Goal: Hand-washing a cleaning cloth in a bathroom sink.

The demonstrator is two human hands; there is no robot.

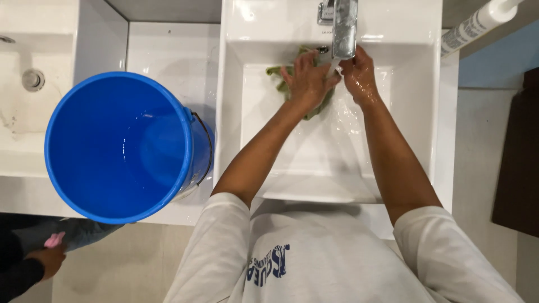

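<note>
White tabletop [168,50] carrying a blue bucket [120,148], well left of the hands [331,78]; a white basin [258,146] is set in it, a green cloth [314,109] lying beneath the hands.

A crumpled, wet olive-green cloth [306,84] sits bunched at the back of the white rectangular ceramic basin [337,168], right under the chrome tap's spout. Most of it is covered, so only its wrinkled edges show, poking out to the left and below. It looks soaked and lies pressed against the basin's rear wall
</note>
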